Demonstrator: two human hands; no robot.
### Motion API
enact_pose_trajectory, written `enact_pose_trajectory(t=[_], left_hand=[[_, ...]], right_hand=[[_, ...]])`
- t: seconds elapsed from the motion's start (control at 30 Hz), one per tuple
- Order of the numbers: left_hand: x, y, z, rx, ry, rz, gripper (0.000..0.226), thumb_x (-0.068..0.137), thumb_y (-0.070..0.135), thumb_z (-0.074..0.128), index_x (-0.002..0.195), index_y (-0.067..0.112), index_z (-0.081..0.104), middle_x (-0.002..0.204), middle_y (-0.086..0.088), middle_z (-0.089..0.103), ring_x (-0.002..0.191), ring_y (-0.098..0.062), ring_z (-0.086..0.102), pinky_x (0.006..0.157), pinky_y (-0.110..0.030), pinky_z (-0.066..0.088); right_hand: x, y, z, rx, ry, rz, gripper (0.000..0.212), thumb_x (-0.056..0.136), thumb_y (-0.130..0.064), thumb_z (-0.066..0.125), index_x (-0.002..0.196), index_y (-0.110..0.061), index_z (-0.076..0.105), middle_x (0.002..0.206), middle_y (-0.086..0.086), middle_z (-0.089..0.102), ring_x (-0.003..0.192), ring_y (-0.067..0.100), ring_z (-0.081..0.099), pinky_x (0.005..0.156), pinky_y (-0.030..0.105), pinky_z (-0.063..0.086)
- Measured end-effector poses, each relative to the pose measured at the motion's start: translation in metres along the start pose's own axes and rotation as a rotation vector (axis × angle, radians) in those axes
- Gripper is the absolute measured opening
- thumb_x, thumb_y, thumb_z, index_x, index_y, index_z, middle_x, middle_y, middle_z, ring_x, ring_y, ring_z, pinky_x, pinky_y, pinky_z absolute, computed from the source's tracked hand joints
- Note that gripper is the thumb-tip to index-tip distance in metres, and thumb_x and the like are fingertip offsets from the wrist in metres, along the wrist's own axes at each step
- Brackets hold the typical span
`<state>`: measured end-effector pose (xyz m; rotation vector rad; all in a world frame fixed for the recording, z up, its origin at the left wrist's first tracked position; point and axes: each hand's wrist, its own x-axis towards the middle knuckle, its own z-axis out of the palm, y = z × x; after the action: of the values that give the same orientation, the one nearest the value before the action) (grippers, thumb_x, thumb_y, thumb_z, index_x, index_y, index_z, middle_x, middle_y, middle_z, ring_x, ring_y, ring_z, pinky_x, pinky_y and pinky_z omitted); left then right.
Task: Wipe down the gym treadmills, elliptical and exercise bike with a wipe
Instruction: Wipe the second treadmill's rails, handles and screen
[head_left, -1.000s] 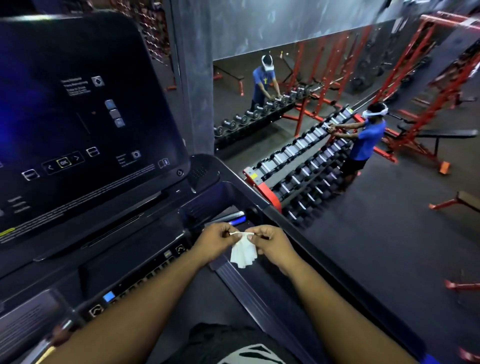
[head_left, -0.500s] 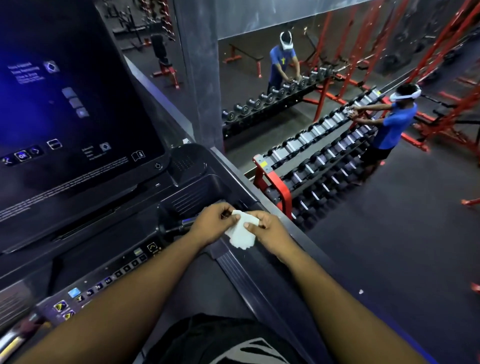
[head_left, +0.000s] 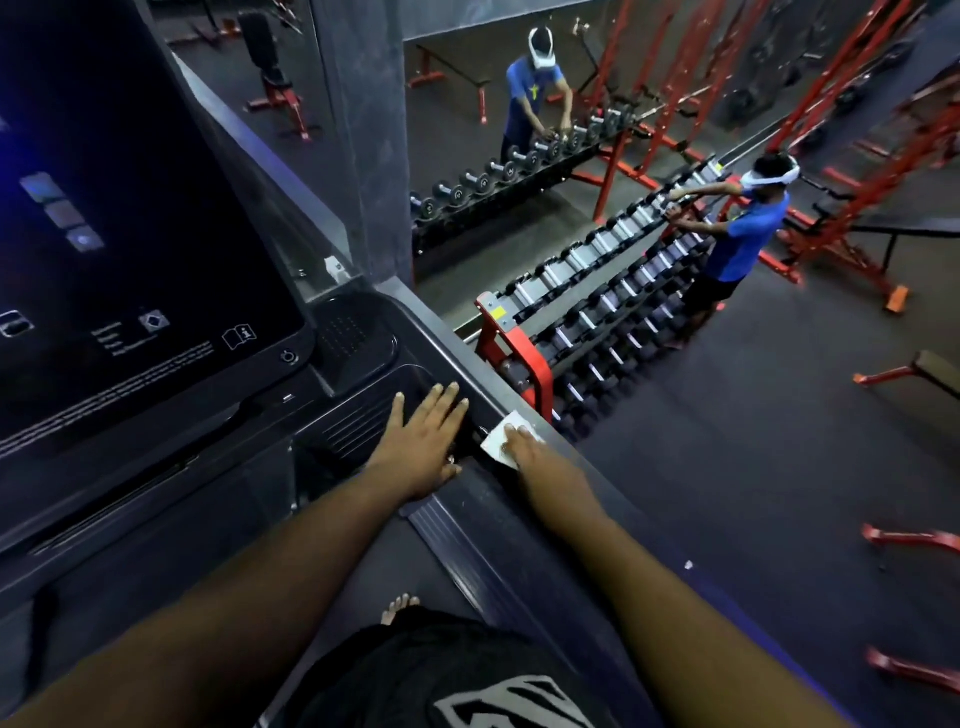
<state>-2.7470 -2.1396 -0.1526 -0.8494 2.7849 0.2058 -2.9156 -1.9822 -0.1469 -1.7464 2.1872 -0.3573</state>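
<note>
The left hand (head_left: 423, 439) lies flat with its fingers straight, resting on the edge of the dark tray of the treadmill console (head_left: 358, 415). It holds nothing. The right hand (head_left: 522, 444) is just beside it, a little to the right. Its fingers press down flat on a small white wipe (head_left: 498, 441). The wipe sits on the gray side rail (head_left: 467, 384) of the treadmill, under the right hand's fingers, with one corner sticking out toward the left hand. The two hands are near each other but do not touch, and the left hand is not on the wipe.

Above the left hand is the big dark screen (head_left: 130, 234), with small pale signs glowing on it. Past the rail, down on the gym floor, stands a red dumbbell rack (head_left: 597, 306) full of weights. A person in a blue shirt (head_left: 743, 244) bends over it with both hands on the top row. A wall mirror (head_left: 519, 130) behind shows the same rack and person again.
</note>
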Motion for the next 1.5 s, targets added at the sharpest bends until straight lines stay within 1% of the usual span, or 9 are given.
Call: enact_pose_trajectory(t=[0.17, 0.37, 0.5, 0.67, 0.77, 0.83, 0.93, 1.33, 1.5], left_hand=[[0.007, -0.012, 0.025, 0.021, 0.077, 0.094, 0.106, 0.094, 0.058, 0.053, 0.156, 0.018, -0.023, 0.168, -0.003, -0.023, 0.156, -0.021, -0.016, 0.118, -0.067, -0.01], [0.011, -0.01, 0.025, -0.032, 0.045, 0.022, 0.107, 0.092, 0.068, 0.036, 0.156, 0.01, -0.026, 0.164, -0.007, -0.032, 0.154, -0.023, -0.024, 0.122, -0.065, -0.007], [0.011, -0.012, 0.026, -0.04, 0.073, 0.053, 0.107, 0.094, 0.064, 0.045, 0.158, 0.012, -0.023, 0.165, -0.009, -0.03, 0.155, -0.024, -0.021, 0.121, -0.066, -0.006], [0.012, -0.007, 0.028, 0.08, 0.092, 0.185, 0.093, 0.102, 0.039, 0.045, 0.157, 0.015, -0.026, 0.163, -0.008, -0.034, 0.154, -0.025, -0.025, 0.117, -0.068, -0.012], [0.012, -0.004, 0.026, 0.133, 0.086, 0.254, 0.089, 0.104, 0.029, 0.042, 0.156, 0.014, -0.028, 0.164, -0.009, -0.034, 0.153, -0.026, -0.026, 0.117, -0.068, -0.009], [0.01, -0.004, 0.026, 0.164, 0.079, 0.291, 0.09, 0.103, 0.026, 0.043, 0.156, 0.013, -0.029, 0.164, -0.01, -0.033, 0.153, -0.026, -0.026, 0.118, -0.067, -0.006], [0.008, -0.004, 0.025, 0.186, 0.088, 0.31, 0.09, 0.103, 0.027, 0.043, 0.156, 0.011, -0.028, 0.164, -0.011, -0.032, 0.153, -0.027, -0.025, 0.119, -0.066, -0.007], [0.015, 0.01, 0.025, 0.182, 0.067, 0.43, 0.094, 0.101, 0.037, 0.047, 0.154, 0.014, -0.028, 0.165, -0.011, -0.028, 0.153, -0.025, -0.025, 0.117, -0.066, -0.017], [0.011, 0.031, 0.023, 0.182, 0.096, 0.491, 0.096, 0.098, 0.039, 0.052, 0.157, 0.013, -0.019, 0.169, -0.011, -0.018, 0.156, -0.025, -0.015, 0.119, -0.066, -0.013]], right_hand=[[-0.005, 0.013, 0.031, -0.261, -0.05, -0.063, 0.078, 0.1, -0.058, 0.035, 0.162, -0.014, 0.017, 0.169, 0.006, 0.01, 0.156, 0.024, 0.007, 0.124, 0.049, 0.013], [0.056, -0.013, 0.029, -0.282, -0.126, -0.022, 0.093, 0.095, -0.068, 0.045, 0.162, -0.023, -0.002, 0.169, 0.002, -0.006, 0.157, 0.02, -0.004, 0.122, 0.051, 0.009], [0.054, -0.014, 0.027, -0.298, -0.087, 0.007, 0.084, 0.096, -0.063, 0.048, 0.161, -0.018, 0.019, 0.168, 0.009, 0.018, 0.154, 0.028, 0.019, 0.118, 0.051, 0.03], [-0.024, 0.016, 0.032, -0.322, 0.184, 0.036, 0.062, 0.095, -0.053, 0.05, 0.134, -0.005, 0.056, 0.135, 0.021, 0.058, 0.118, 0.038, 0.059, 0.093, 0.049, 0.055], [-0.025, 0.024, 0.033, -0.293, 0.089, 0.053, 0.074, 0.094, -0.055, 0.054, 0.148, -0.005, 0.04, 0.154, 0.023, 0.041, 0.138, 0.039, 0.044, 0.109, 0.056, 0.044], [-0.003, 0.012, 0.033, -0.291, -0.068, 0.069, 0.096, 0.093, -0.059, 0.058, 0.162, -0.012, 0.009, 0.17, 0.013, 0.004, 0.157, 0.029, 0.006, 0.124, 0.054, 0.013], [0.016, -0.008, 0.034, -0.32, -0.134, 0.127, 0.105, 0.094, -0.058, 0.056, 0.159, -0.024, -0.019, 0.167, -0.001, -0.023, 0.154, 0.017, -0.021, 0.123, 0.052, -0.004], [-0.126, 0.015, 0.045, -0.448, -0.083, 0.44, 0.102, 0.085, -0.052, 0.072, 0.16, -0.013, 0.015, 0.164, 0.014, 0.026, 0.15, 0.03, 0.023, 0.117, 0.066, 0.018], [-0.051, -0.015, 0.046, -0.379, -0.096, 0.323, 0.112, 0.086, -0.049, 0.07, 0.161, -0.015, -0.007, 0.17, 0.01, -0.007, 0.156, 0.029, -0.006, 0.122, 0.059, 0.0]])
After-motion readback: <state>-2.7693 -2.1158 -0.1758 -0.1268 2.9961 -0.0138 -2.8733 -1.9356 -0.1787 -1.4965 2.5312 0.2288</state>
